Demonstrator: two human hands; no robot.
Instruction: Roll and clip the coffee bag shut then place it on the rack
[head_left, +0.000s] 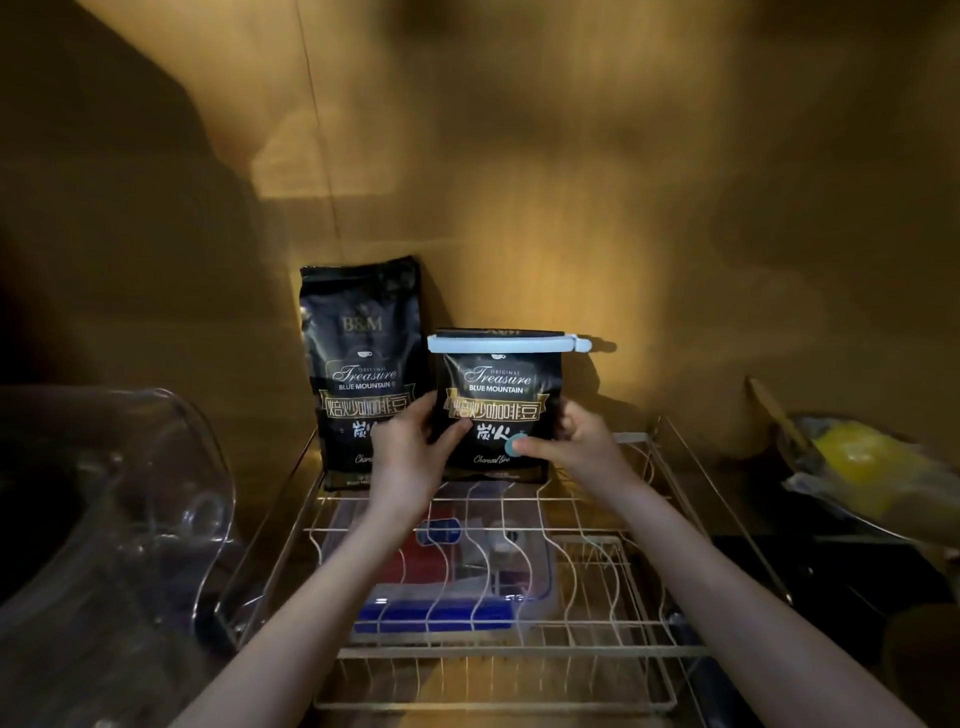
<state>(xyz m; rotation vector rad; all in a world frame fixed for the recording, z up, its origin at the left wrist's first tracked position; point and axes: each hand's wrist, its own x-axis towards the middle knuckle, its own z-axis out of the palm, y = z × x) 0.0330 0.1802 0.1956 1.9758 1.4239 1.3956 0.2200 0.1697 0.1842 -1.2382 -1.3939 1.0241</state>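
Observation:
A black coffee bag (498, 384) with gold lettering stands upright at the back of the white wire rack (597, 582). Its top is rolled down and held by a pale blue clip (506, 343) that runs across its full width. My left hand (410, 452) grips the bag's left edge, thumb on the front. My right hand (576, 441) holds the right edge, thumb pressed on the lower front. Just to the left, a taller unrolled coffee bag (361, 358) of the same kind leans against the wall.
Under the rack lie blue and red packages (441, 608). A clear plastic container (119, 519) sits at the left. A plastic bag with something yellow (857, 467) lies at the right. A wooden wall stands close behind the bags.

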